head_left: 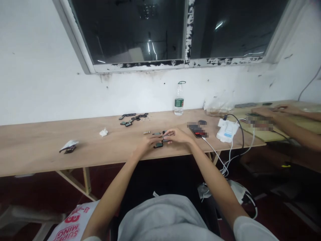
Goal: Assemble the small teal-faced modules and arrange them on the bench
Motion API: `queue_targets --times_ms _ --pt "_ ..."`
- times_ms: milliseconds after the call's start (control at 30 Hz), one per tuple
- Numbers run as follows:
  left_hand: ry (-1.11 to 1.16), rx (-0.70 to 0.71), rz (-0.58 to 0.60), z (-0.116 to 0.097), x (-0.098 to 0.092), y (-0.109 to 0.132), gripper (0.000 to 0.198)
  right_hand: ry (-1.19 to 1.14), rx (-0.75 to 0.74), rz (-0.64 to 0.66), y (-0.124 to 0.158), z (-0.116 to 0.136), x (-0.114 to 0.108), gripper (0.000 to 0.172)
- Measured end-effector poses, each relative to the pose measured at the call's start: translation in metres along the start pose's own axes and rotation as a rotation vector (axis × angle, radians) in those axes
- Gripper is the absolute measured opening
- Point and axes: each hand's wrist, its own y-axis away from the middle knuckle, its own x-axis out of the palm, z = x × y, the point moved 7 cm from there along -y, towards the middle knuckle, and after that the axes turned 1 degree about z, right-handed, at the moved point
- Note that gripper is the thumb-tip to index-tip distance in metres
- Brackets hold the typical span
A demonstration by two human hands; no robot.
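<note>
My right hand (pixel 177 136) is closed, thumb and fingers pinching a small dark piece (pixel 166 137) just above the front part of the table. Beside it on the left, my left hand (pixel 147 144) has its fingers stretched out over the wood, tips close to that piece. Small flat black pieces with grey-green faces lie around the fingertips, one (pixel 158 145) just below them. Several short brass-coloured cylinders (pixel 146 132) stand in a row behind my left hand. Further back is a loose group of similar black pieces (pixel 128 124) with tiny bright bits (pixel 147 118) scattered next to it.
A water bottle (pixel 179 102) stands against the wall. Right of my hands lie a phone (pixel 198 130) on a white cable and a white power strip (pixel 227 130). A crumpled tissue (pixel 103 132) and a torn packet (pixel 69 146) lie left. A co-worker's arms (pixel 288 117) reach in from the right.
</note>
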Motion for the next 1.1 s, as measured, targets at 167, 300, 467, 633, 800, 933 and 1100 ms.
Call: queue_targets --times_ms 167,300,467,633,800,933,1100 --pt "-0.043 -0.011 0.023 0.003 0.002 0.002 0.028 -0.042 0.025 -0.024 -0.005 -0.008 0.006 0.039" --pt "-0.099 -0.078 0.014 0.006 0.0 0.004 0.029 -0.08 0.016 -0.058 -0.01 -0.009 0.013 0.04" --pt "0.009 -0.234 -0.11 0.02 -0.026 0.01 0.031 -0.004 0.026 -0.102 -0.006 -0.001 0.004 0.034" --pt "0.131 -0.494 -0.108 0.084 -0.059 0.022 0.029 0.225 0.091 -0.114 0.005 -0.006 -0.024 0.026" --pt "0.355 -0.61 0.079 0.152 -0.054 0.027 0.038 0.411 0.125 -0.067 0.008 -0.022 -0.038 0.028" --pt "0.28 -0.684 0.28 0.174 -0.035 0.027 0.035 0.492 0.126 -0.061 0.008 -0.028 -0.04 0.033" --pt "0.215 -0.675 0.398 0.173 -0.018 0.028 0.036 0.593 0.133 -0.119 0.013 -0.017 -0.04 0.025"
